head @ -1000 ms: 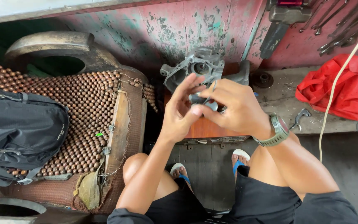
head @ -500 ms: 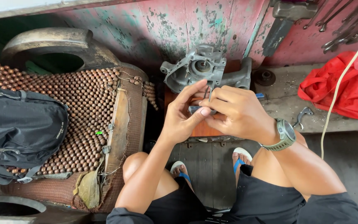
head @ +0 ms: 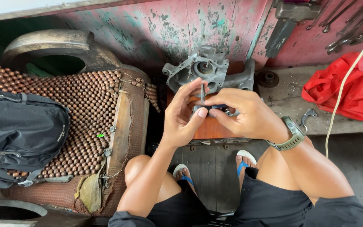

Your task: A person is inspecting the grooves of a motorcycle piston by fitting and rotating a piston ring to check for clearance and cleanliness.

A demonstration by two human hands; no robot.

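Between your two hands, held up over the wooden block, sits a small dark part with a thin metal pin standing upright out of it. Your left hand pinches the part with thumb below and fingers curled above, its fingertips close to the top of the pin. Your right hand closes on the same part from the other side, thumb and forefinger narrowed onto it; a grey watch rings that wrist. Exactly how the part is shaped you cannot tell, since your fingers cover most of it.

Just behind your hands a grey cast casing rests on the block, against the peeling pink wall. Right of the casing a round metal piece lies on the ledge, and a small wrench lies nearer your right wrist. Farther right is a red bag, with a pale cord running down across it. Spanners hang on the wall above.

To your left stands a seat covered in a beaded mat, with a black backpack lying on it. Below your hands, your feet in blue-strapped sandals rest on the plank floor.
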